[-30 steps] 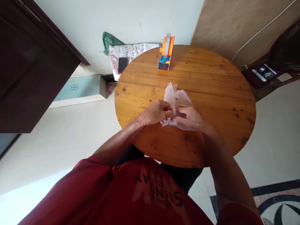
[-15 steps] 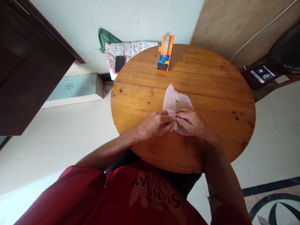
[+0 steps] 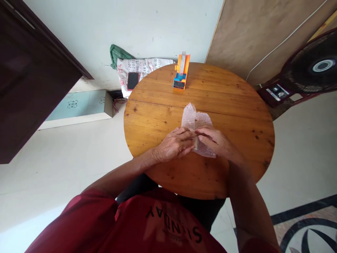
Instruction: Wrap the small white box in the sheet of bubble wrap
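Observation:
A pinkish sheet of bubble wrap (image 3: 201,119) lies folded on the round wooden table (image 3: 147,123). My left hand (image 3: 178,143) rests over its left side, fingers bent and pressed together on the wrap near a seam. From the right, my right hand (image 3: 214,140) pinches the wrap at the same seam, its fingertips close to those of my left hand. What may be inside the wrap is hidden. An orange and blue tape dispenser (image 3: 182,72) with a roll of clear tape stands near the table's far edge.
Beyond the table's far left edge, a dark phone (image 3: 133,81) lies on a printed white bag (image 3: 123,68) beside a green bag (image 3: 119,54). A black fan (image 3: 313,66) stands at the right. Walls border the far side.
The view has shifted, showing more of the fan. My left hand has flattened a little over the wrap, and both hands still touch it at the seam.

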`<control>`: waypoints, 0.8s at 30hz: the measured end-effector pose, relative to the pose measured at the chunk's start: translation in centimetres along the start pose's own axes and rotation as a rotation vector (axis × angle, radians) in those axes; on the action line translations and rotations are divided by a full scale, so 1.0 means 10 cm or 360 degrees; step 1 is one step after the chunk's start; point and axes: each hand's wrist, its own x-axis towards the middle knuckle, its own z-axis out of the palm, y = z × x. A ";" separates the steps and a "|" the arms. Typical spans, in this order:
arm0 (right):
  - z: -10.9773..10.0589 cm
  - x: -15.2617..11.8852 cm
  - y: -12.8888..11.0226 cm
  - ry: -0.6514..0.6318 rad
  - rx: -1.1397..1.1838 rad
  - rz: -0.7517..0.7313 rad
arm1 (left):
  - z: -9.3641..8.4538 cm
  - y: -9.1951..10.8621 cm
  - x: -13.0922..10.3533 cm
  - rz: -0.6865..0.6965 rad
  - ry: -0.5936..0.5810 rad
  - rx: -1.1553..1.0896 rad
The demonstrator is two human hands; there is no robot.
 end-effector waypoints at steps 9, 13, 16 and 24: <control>0.01 -0.39 -0.03 0.0404 -0.0300 0.0337 | 0.02 -0.02 -0.02 0.0079 0.0051 -0.0139; 0.22 -0.55 -0.08 0.0638 -0.0224 0.0623 | -0.06 0.00 -0.02 0.0073 -0.0047 -0.0109; 0.33 -0.62 -0.08 0.0770 -0.0082 0.0898 | -0.10 -0.04 -0.03 0.0095 -0.0172 -0.0078; 0.51 -0.53 -0.13 0.0880 0.0092 0.0938 | -0.04 -0.11 -0.07 0.0085 -0.0202 -0.0112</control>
